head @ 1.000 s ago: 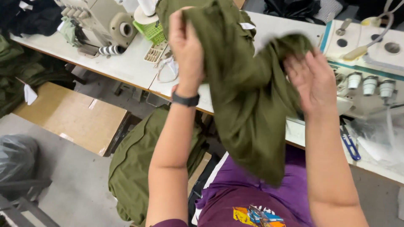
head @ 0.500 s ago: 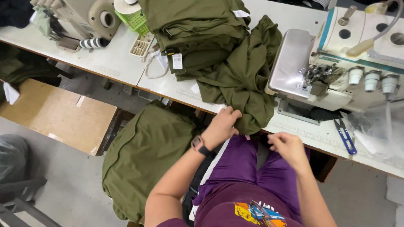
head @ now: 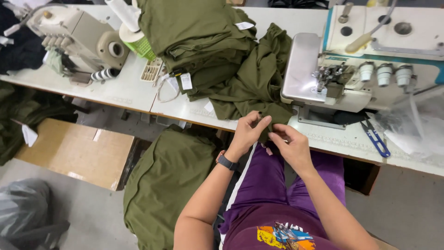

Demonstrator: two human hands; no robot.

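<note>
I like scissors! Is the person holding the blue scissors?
No, the blue scissors lie on the table; both hands pinch the green cloth.

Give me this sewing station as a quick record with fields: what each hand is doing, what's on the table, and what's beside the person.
left hand: left hand pinches the edge of the olive garment at the table's front edge
right hand: right hand grips the same edge, close beside the left
wrist: black wristband on the left arm
machine: overlock sewing machine right of the garment
stack: folded olive pile behind the garment, with white tags
tool: blue thread snips on the white table
beside: olive fabric heap hanging low at the person's left
</note>
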